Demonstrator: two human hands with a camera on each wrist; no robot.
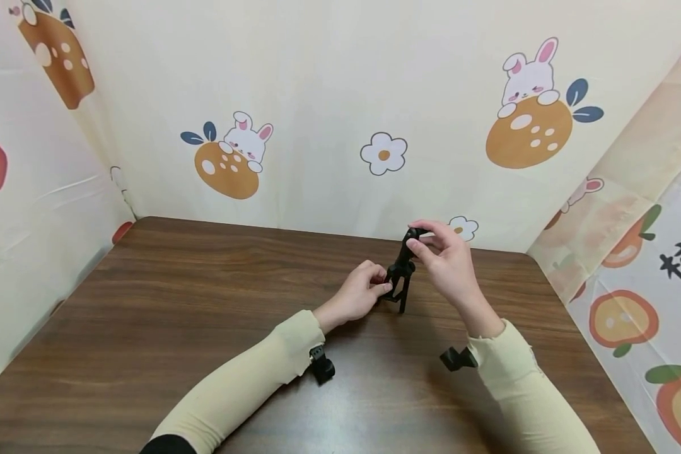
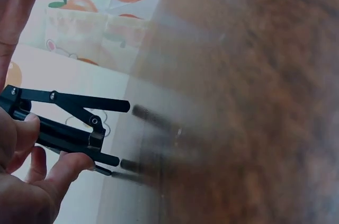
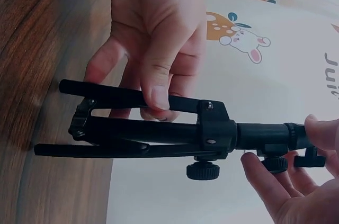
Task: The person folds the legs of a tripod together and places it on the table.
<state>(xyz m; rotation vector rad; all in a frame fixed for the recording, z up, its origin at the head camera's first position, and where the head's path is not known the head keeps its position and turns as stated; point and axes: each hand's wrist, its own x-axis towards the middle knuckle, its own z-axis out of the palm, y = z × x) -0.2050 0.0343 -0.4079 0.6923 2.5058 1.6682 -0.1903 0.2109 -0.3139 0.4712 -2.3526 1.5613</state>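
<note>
A small black tripod (image 1: pixel 400 271) stands nearly upright at the back right of the table, its legs only slightly spread. With thumb and fingers, my left hand (image 1: pixel 359 295) pinches one of the legs (image 3: pixel 124 94). Higher up, my right hand (image 1: pixel 447 260) holds the top end of the centre post, thumb on one side and fingers on the other. The right wrist view shows a round knob (image 3: pixel 203 170) at the collar and another by the right fingers. In the left wrist view the leg tips (image 2: pixel 123 105) are close to the tabletop; whether they touch it I cannot tell.
The brown wooden table (image 1: pixel 204 302) ends at a patterned cloth backdrop (image 1: pixel 318 94) just behind the tripod. More printed cloth hangs at the left and right sides. Black camera mounts (image 1: pixel 321 366) sit on both wrists, over pale sleeves.
</note>
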